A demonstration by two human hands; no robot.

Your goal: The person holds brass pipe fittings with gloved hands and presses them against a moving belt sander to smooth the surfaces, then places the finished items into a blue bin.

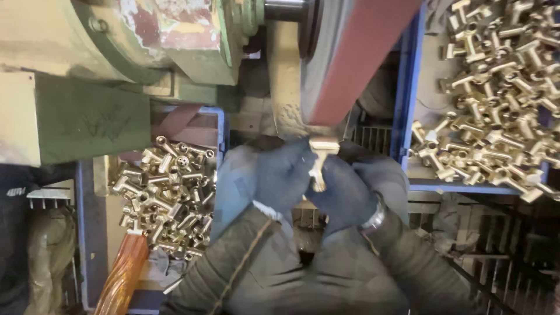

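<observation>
The green machine housing [116, 64], its paint chipped to cream and red in patches, fills the upper left of the view. From its shaft a reddish-brown abrasive belt [361, 58] runs diagonally down to a contact point at centre frame. No label or sign can be made out on the machine; faint scratch marks on the green panel cannot be read.

At right, a blue-walled bin [408, 99] holds a large heap of brass T-shaped fittings [501, 87]. At left, a second blue bin [220, 125] holds a smaller heap of like fittings [169, 192]. An orange-brown ribbed handle [122, 280] lies at the lower left, just beside that heap.

Both hands wear dark gloves, with dark padded sleeves behind them. The left hand [280, 175] and right hand [350, 186] are closed together around a single brass fitting [321, 157], fingers curled and pinching its stem from either side. The crossbar of the fitting sits at the lower edge of the belt, touching or just short of it; which cannot be told. A wristwatch [375, 220] shows at the right cuff.
</observation>
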